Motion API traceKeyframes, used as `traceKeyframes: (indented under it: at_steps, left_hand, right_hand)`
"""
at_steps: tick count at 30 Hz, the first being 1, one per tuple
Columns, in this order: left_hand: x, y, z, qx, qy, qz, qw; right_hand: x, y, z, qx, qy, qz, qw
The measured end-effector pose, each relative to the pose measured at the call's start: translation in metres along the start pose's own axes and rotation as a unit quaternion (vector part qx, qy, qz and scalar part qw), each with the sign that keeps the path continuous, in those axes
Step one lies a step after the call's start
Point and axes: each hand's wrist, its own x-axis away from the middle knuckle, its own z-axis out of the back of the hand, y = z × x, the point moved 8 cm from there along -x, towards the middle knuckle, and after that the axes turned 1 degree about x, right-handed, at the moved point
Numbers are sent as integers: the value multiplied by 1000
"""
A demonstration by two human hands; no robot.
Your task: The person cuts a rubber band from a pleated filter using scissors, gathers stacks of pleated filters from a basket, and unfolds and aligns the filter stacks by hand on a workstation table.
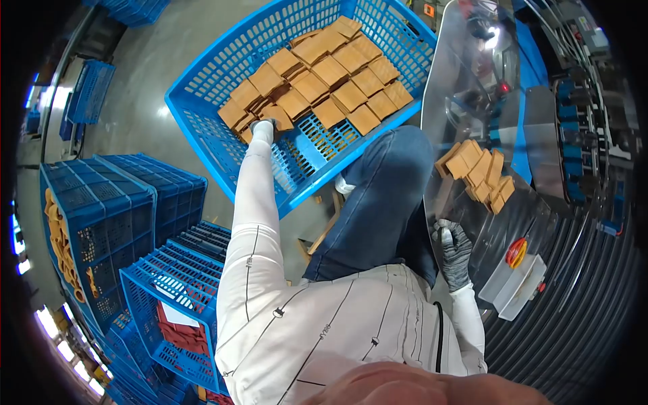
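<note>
My left hand (264,126), in a glove with a pale cuff, reaches into a large blue plastic crate (196,128). Its fingers close on a small stack of tan rectangular pieces (278,117) at the near edge of the pile; the fingertips are partly hidden. Rows of similar tan stacks (329,70) lie in the crate, leaning on one another. My right hand (455,251), in a grey glove, is at the edge of a shiny machine table (499,229). Its fingers are curled together, and whatever may be inside them is hidden. Beyond it lies a loose heap of tan pieces (478,174).
Stacked blue crates (121,209) stand at the left, one with dark red pieces (182,331). A clear guard panel (445,74) rises between the crate and the machinery. A grey tray (513,287) and a red-and-yellow coil (517,253) are at the right.
</note>
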Motion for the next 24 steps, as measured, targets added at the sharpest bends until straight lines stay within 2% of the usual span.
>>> traceKeyframes:
  at_steps: [2,4,5,6,7,8,9,10,12,13,14,16,17,18,19,20,21,22,23,24]
  left_hand:
    - [-2,1,4,-7,56,-11,998]
    - [46,17,13,-26,118,-11,993]
    - [91,24,23,209,61,-30,975]
    - [134,32,31,430,-5,-47,902]
    - [141,46,28,488,-51,-77,868]
    - [150,60,25,538,-99,-105,830]
    - [188,77,26,573,-151,-177,786]
    - [251,88,25,571,-239,-195,761]
    - [399,105,21,491,-374,-402,676]
    - [468,107,13,423,-440,-513,603]
    - [517,103,5,332,-392,-591,622]
    - [603,86,-11,221,-307,-703,603]
    - [634,77,-25,151,-296,-745,579]
    - [658,68,-41,81,-280,-782,551]
    - [668,64,-56,78,-287,-811,504]
    - [674,66,-65,68,-286,-845,447]
    - [680,63,-76,210,-451,-710,499]
    - [689,55,-98,335,-584,-525,521]
    - [671,57,-126,333,-547,-471,606]
    - [675,54,-140,324,-513,-462,647]
  right_hand:
    - [6,-1,4,20,-1,7,1000]
    - [9,1,8,-23,1,-8,1000]
    - [9,-4,9,-55,9,-13,998]
    - [9,-8,11,-85,18,-18,996]
    - [7,-12,8,-161,18,-9,987]
    - [5,-23,6,-150,9,4,989]
    - [2,-38,7,-137,2,16,990]
    - [-8,-33,-1,-143,-54,14,988]
    - [-14,-35,-18,-330,-161,-83,927]
    - [-10,-51,-33,-499,-208,-166,825]
    - [-12,-61,-37,-524,-230,-172,802]
    - [-18,-68,-35,-586,-279,-176,741]
    - [-18,-82,-22,-535,-236,-103,804]
    - [-14,-80,-10,-558,-188,-99,802]
    - [-9,-78,1,-577,-140,-92,799]
    - [-11,-66,18,-497,-96,-38,862]
    - [-13,-53,34,-409,-49,14,911]
    - [-10,-53,49,-315,-2,65,947]
    - [1,-58,63,-232,59,125,963]
    - [10,-57,68,-223,78,128,963]
